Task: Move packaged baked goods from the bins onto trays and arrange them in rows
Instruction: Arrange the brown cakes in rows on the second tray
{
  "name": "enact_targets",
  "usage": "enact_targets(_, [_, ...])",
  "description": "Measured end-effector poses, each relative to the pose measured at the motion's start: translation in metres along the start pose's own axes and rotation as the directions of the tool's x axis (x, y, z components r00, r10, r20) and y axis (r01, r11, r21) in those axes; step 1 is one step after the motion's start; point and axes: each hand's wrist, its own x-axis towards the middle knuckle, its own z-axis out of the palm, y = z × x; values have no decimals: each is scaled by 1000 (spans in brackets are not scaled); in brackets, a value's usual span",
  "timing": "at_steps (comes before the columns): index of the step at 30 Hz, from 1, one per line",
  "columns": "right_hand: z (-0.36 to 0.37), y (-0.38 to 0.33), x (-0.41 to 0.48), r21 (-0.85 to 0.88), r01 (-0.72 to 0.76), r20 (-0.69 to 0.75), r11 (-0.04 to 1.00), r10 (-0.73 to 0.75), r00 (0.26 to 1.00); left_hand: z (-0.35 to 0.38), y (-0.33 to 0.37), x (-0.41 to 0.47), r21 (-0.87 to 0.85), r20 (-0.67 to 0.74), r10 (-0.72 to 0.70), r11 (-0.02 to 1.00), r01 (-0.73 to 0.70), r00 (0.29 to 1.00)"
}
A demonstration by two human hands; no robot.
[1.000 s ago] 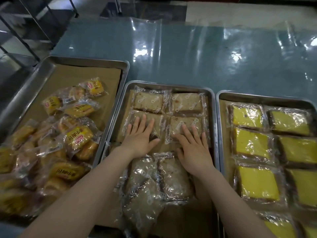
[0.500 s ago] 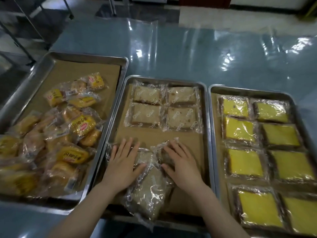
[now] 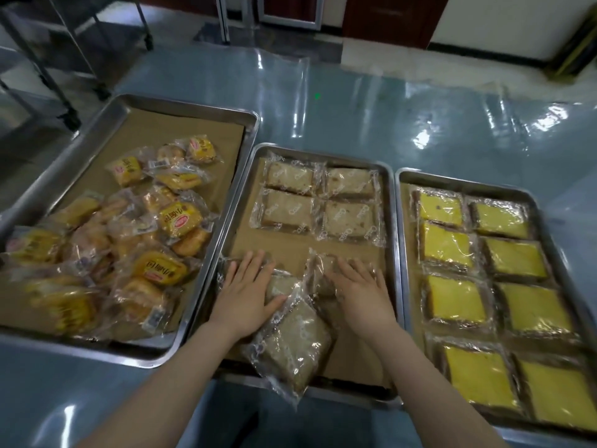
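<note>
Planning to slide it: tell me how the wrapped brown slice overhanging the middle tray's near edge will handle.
The wrapped slice probably slides easily: glossy film on paper liner. Likely soft; may squash under pressure. Overhanging the rim of the middle tray, it could tip off if pushed nearer.

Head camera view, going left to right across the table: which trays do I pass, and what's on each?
The left tray heaped with yellow-wrapped buns → middle tray of brown cake packs → right tray with rows of yellow cake packs.
</note>
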Motion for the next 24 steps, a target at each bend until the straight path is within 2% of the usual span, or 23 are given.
enact_targets(2, [-6, 5, 10, -24, -26, -84, 999, 24, 996, -1, 1, -3, -25, 11, 2, 1000, -1, 1000])
enact_targets(4, [-7, 1, 12, 44, -53, -144, 998, 59, 988, -4, 1, -5, -72, 33, -16, 997, 19, 999])
enact_targets(6, [-1, -6, 9, 104, 10, -106, 995, 2, 994, -8, 0, -7, -133, 42, -43, 990, 49, 998])
enact_targets(9, [11, -13, 2, 57, 23, 6, 998, -24, 1000, -15, 4, -12, -253, 66, -103, 961, 116, 993])
enact_targets(13, [12, -10, 5, -24, -75, -17, 997, 75, 997, -31, 7, -14, -535, -76, -331, 810, 242, 940])
enact_targets(16, [15, -17, 3, -22, -111, 21, 994, 111, 994, -47, 0, -8, -606, -166, -416, 759, 240, 894])
enact_targets(18, [16, -18, 1, -33, -101, 43, 994, 103, 994, -52, -5, -1, -668, -158, -448, 705, 239, 880])
enact_targets(21, [13, -13, -2, -21, -90, 68, 996, 91, 994, -48, -6, 6, -814, -85, -585, 508, 282, 807])
enact_targets(24, [8, -11, -4, 11, -77, 70, 997, 76, 995, -43, -2, 7, -876, -22, -645, 380, 296, 764])
